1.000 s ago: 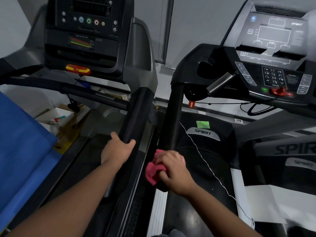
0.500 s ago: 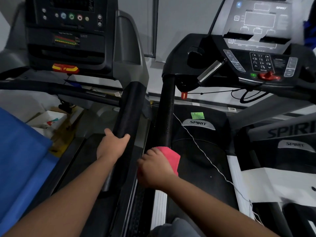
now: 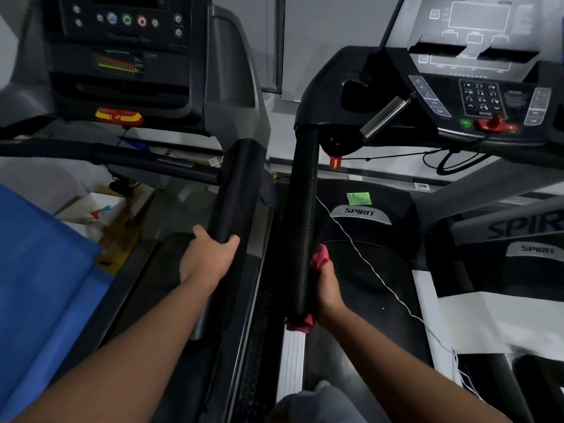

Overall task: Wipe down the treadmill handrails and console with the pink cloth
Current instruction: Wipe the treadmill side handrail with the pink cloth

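Right hand (image 3: 328,290), fingers curled round crumpled pink cloth (image 3: 319,258), holds it against the lower end of black padded cylindrical handrail (image 3: 300,215) below grey keypad console (image 3: 476,96); left hand (image 3: 207,259), fingers grasping neighbouring black foam handrail (image 3: 232,193).

Crumpled pink cloth (image 3: 319,257) showing only as two tips, above and below right hand (image 3: 328,291); middle lying hidden between palm and black foam-covered handrail (image 3: 300,239). Right fingers wrapping out of sight behind that rail. Left hand (image 3: 207,261) fingertips disappearing round thicker black padded rail (image 3: 235,190). Grey keypad console (image 3: 476,71) running off top and right edges, key legends blurring beyond reading.
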### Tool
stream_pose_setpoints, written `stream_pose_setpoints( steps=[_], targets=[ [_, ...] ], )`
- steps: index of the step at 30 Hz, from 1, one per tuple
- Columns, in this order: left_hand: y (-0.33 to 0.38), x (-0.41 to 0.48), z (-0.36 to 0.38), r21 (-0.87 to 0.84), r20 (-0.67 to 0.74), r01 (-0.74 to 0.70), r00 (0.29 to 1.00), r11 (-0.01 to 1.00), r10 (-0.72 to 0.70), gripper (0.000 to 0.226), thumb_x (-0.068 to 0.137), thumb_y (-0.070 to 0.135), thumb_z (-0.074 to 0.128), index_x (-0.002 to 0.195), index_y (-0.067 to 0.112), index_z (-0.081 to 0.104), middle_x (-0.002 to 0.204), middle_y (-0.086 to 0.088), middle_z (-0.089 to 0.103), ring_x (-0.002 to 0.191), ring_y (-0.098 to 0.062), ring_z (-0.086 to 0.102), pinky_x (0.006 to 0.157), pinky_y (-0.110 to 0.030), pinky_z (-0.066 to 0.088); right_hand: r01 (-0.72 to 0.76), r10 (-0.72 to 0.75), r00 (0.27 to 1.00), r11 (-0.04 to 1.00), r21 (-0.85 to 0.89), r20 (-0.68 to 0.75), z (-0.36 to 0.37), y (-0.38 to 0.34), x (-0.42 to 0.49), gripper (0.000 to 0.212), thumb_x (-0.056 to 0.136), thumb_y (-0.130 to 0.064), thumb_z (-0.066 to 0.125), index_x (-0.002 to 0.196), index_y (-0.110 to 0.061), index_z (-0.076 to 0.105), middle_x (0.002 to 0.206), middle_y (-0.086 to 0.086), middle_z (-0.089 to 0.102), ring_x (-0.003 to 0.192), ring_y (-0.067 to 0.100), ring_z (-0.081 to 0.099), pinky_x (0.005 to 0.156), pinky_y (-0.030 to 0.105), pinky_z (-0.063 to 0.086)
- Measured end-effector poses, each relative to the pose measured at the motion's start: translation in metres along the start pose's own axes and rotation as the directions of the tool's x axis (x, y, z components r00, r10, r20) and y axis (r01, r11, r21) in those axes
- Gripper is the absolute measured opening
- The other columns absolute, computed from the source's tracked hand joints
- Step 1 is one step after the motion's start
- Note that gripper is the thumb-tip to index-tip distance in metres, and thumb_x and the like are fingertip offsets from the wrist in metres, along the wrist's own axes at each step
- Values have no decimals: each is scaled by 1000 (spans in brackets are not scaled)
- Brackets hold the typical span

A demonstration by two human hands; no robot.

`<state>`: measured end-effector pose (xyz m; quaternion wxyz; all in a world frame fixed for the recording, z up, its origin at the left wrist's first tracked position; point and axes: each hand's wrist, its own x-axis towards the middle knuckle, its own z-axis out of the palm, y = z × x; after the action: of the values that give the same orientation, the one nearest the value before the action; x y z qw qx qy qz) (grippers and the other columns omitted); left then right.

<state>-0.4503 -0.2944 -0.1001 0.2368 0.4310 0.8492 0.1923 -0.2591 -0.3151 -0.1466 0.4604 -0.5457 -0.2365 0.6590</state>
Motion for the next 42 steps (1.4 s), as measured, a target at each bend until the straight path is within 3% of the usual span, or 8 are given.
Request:
stream_pose_setpoints(
  steps=[4, 11, 15, 19, 23, 29, 33, 42],
  targets=[
    [0, 0, 0, -1, 8, 6, 1000, 1000, -6, 59, 87, 48, 51, 128, 11, 32, 109, -12, 57, 78, -27, 53, 59, -32, 40, -180, 178, 984, 979, 94, 31, 3, 2, -8, 39, 96, -41, 42, 78, -12, 62, 72, 8, 61, 65, 19, 60, 69, 31, 52],
    [1, 1, -1, 0, -1, 5, 1000, 1000, -5, 60, 87, 49, 51, 130, 11, 30, 105, -11, 57, 79, -28, 55, 62, -33, 44, 190, -227, 969, 939, -287, -100, 3, -9, 0, 17, 88, -9, 38, 79, -21, 44, 76, -4, 46, 71, 12, 43, 68, 29, 37],
    [0, 0, 1, -9, 4, -2, 1000, 1000, 2, 60, 86, 51, 51, 128, 13, 31, 104, -10, 59, 80, -29, 58, 62, -35, 48, 21, -16, 990, 999, 32, -140, 4, -9, 16, 35, 92, -15, 41, 58, -21, 42, 56, -3, 46, 50, 9, 46, 55, 23, 43],
    [0, 0, 0, -7, 2, -4, 1000, 1000, 4, 58, 86, 51, 51, 127, 15, 32, 104, -10, 59, 81, -28, 59, 63, -35, 49, -305, 294, 952, 925, 227, 82, 2, 8, 23, 45, 97, -38, 36, 92, -4, 65, 87, 18, 69, 74, 29, 66, 80, 40, 53],
    [1, 0, -1, -10, 11, -2, 1000, 1000, 2, 60, 88, 49, 51, 130, 13, 31, 106, -9, 57, 80, -26, 56, 59, -32, 43, -476, 428, 869, 860, 183, 247, -1, 17, 10, 51, 94, -37, 36, 104, 7, 61, 93, 27, 68, 77, 35, 69, 78, 41, 55],
    [1, 1, -1, -2, 11, 4, 1000, 1000, -4, 61, 87, 50, 51, 131, 12, 31, 104, -8, 54, 80, -24, 54, 59, -32, 43, -366, 331, 929, 890, 271, 165, 7, -9, 35, 41, 78, -34, 52, 99, 1, 61, 93, 28, 63, 77, 41, 67, 79, 48, 56],
    [1, 2, 1, 25, -10, 9, 1000, 1000, -9, 62, 86, 51, 51, 130, 12, 31, 104, -10, 56, 80, -25, 53, 61, -32, 42, -437, 387, 895, 862, 256, 222, 12, 4, 35, 53, 89, -43, 41, 76, 0, 70, 80, 18, 65, 67, 28, 64, 70, 31, 54],
    [1, 1, 1, 12, -3, 1, 1000, 1000, -1, 58, 86, 50, 52, 126, 12, 33, 102, -9, 56, 81, -26, 55, 62, -34, 45, -446, 413, 864, 894, 55, 288, 1, 11, 23, 68, 87, -45, 39, 116, 14, 55, 100, 28, 66, 82, 32, 67, 77, 37, 57]
  ],
)
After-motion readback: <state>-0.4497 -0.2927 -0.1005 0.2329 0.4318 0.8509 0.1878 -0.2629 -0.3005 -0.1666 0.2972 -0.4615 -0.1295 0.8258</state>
